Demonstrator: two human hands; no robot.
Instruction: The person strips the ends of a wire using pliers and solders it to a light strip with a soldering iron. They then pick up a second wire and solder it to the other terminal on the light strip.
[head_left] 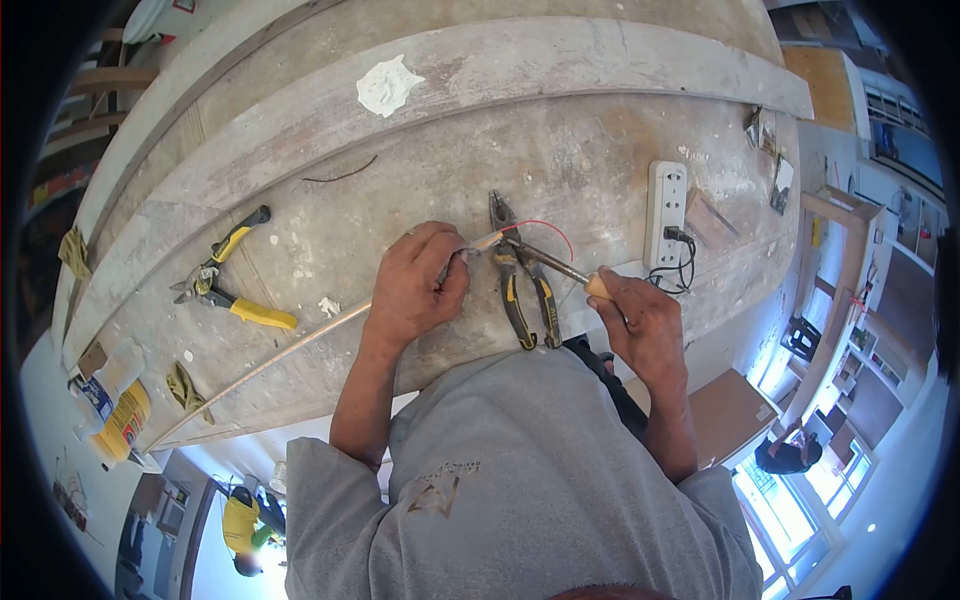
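– Which step?
– Seemingly working the pale strip (300, 347) at frame centre: left hand (425, 277), fingers pinching near its end; right hand (643, 325), fingers round a wooden-handled tool (598, 287).
– And next?
– Calls for steady fingers, I'd judge.

Bright bluish light is admitted through tall windows (775, 515) at the lower right. Beside them, loaded shelving (878, 378) is partly screened by a pale wooden frame (848, 275). The broad bench (610, 130) is mottled with white specks.
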